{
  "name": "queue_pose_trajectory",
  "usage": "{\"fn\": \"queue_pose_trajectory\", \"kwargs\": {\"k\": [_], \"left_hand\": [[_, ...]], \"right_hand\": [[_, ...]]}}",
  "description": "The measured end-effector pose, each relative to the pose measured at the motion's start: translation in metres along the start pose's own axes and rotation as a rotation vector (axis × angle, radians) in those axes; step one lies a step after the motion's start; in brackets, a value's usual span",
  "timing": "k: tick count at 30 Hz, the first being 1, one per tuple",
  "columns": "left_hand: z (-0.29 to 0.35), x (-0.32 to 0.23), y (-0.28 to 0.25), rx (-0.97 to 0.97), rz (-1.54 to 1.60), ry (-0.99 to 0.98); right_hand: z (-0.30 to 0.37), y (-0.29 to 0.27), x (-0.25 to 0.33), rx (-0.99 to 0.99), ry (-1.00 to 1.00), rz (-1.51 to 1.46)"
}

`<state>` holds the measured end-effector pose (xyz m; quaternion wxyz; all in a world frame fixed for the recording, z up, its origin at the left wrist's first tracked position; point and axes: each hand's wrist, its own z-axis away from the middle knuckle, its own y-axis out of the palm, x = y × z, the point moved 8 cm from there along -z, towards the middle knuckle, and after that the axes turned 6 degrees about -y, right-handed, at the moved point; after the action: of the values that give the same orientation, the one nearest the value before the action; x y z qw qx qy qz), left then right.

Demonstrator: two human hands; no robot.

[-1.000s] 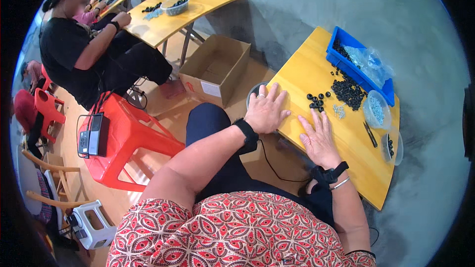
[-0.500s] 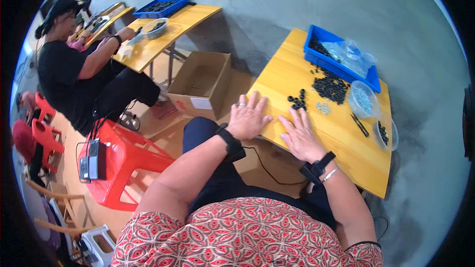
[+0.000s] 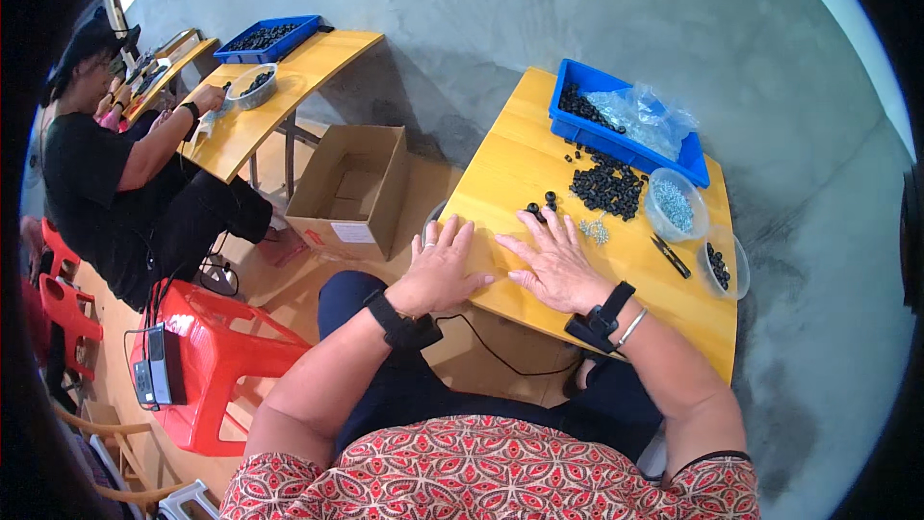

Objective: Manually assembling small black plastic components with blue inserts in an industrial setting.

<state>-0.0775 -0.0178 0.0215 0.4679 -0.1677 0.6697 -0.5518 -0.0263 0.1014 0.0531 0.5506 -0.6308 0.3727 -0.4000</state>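
Both hands lie flat and spread on the yellow wooden table, palms down, holding nothing. The left hand rests at the near edge, fingers fanned, a ring on one finger and a black band at the wrist. The right hand sits just beside it, thumbs nearly meeting, fingertips reaching toward a few loose black caps — close, though whether they touch cannot be told.

Beyond those, a heap of black caps lies against a blue plastic bin, rectangular, holding more black pieces and a crumpled clear plastic bag. A round clear tub of pale small parts stands beside the heap; a second clear tub with dark pieces sits near the table's right edge, a black tool between them.

On the floor to the left — an open brown cardboard box with a white rectangular label on its near side. Further left another person in black works at a second yellow table.
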Motion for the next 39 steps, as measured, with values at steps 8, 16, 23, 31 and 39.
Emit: {"fn": "queue_pose_trajectory", "kwargs": {"k": [8, 16, 23, 31, 39], "left_hand": [[0.043, -0.099, -0.068, 0.413, 1.205, 0.241], [-0.015, -0.085, -0.048, 0.395, 2.013, 0.163], [-0.050, -0.048, 0.025, 0.152, 1.948, -0.322], [-0.058, -0.034, 0.049, 0.090, 2.013, -0.324], [-0.059, -0.042, 0.050, 0.203, 2.086, -0.350]], "right_hand": [[-0.019, 0.023, -0.062, 0.321, 0.010, 0.028], [-0.042, 0.030, -0.095, 0.385, 0.114, 0.075], [-0.055, -0.047, -0.138, -0.309, 0.097, -0.142], [-0.075, -0.057, -0.264, 0.062, 0.501, -0.268], [-0.068, -0.011, -0.345, 0.409, 0.711, -0.388]]}}
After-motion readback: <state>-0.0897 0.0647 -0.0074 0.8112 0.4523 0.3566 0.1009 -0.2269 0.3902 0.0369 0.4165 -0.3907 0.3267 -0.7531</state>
